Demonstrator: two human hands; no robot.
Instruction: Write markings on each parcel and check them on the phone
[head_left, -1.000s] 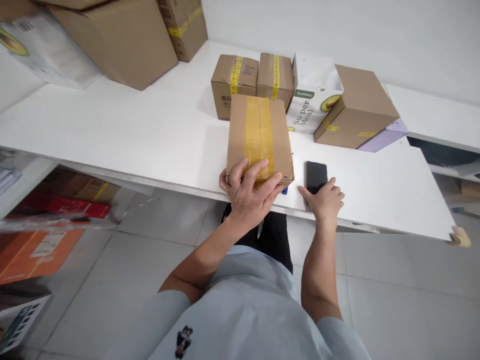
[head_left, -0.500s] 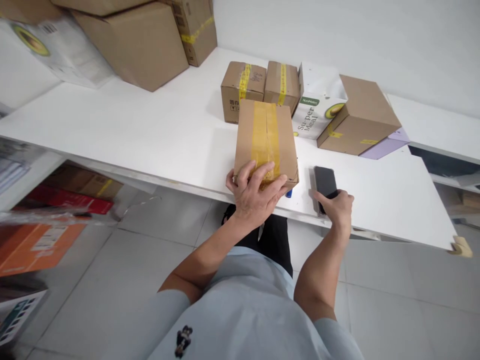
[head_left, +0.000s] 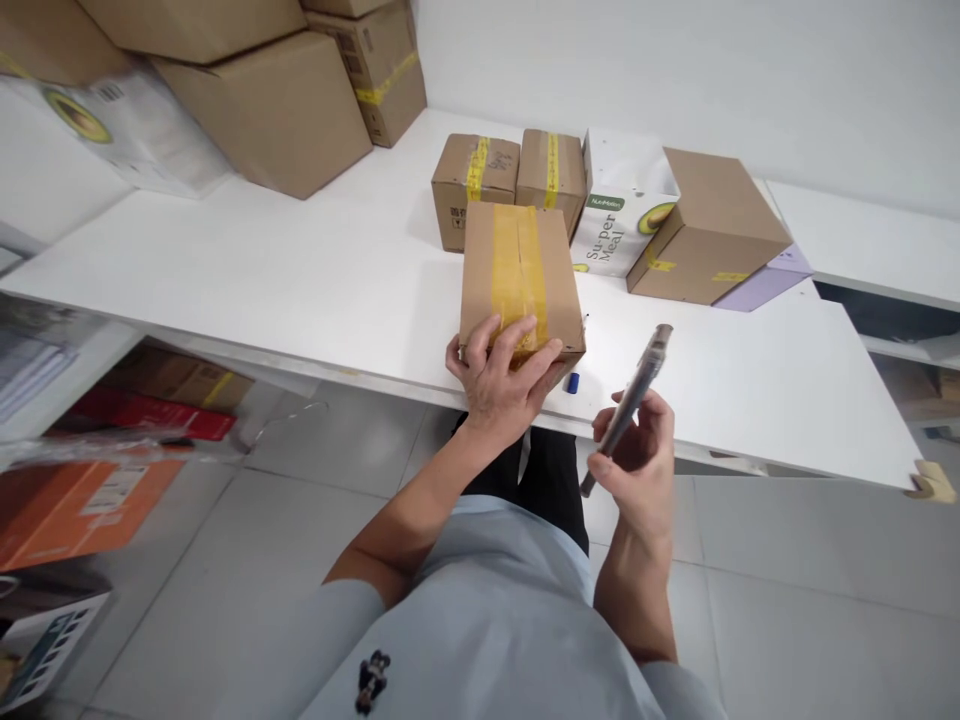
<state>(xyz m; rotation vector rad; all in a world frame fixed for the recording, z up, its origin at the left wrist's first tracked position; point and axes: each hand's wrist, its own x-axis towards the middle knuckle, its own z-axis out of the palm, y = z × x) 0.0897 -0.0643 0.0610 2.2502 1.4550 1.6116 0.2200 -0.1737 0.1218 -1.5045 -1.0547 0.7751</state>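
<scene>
The phone [head_left: 636, 394] is in the right hand [head_left: 641, 470], up off the bench [head_left: 337, 265] near its front edge, turned so that mostly its narrow side shows. The thumb is on one side and bent fingers on the other, opened only about as wide as the phone is thick; holding it by the sides probably keeps its faces free.

The taped box [head_left: 519, 265] lies at the middle of the bench's front, a wide yellow strip along its top. The left hand [head_left: 496, 390] has hold of its near end, fingers spread and bent over the edge, likely to keep it steady; where the thumb presses, I cannot tell. Just beside that end, a small blue object [head_left: 573, 383] lies near the bench's edge.

Behind the taped box sit two small boxes [head_left: 474, 170], then a white carton [head_left: 604, 235], a large brown box [head_left: 712, 225] and a purple box [head_left: 765, 280] partly hidden by it. They stand in a row towards the wall, perhaps to leave working room in front. Bigger boxes [head_left: 277, 115] are stacked at the far left, and an orange box [head_left: 60, 510] sits below bench height.
</scene>
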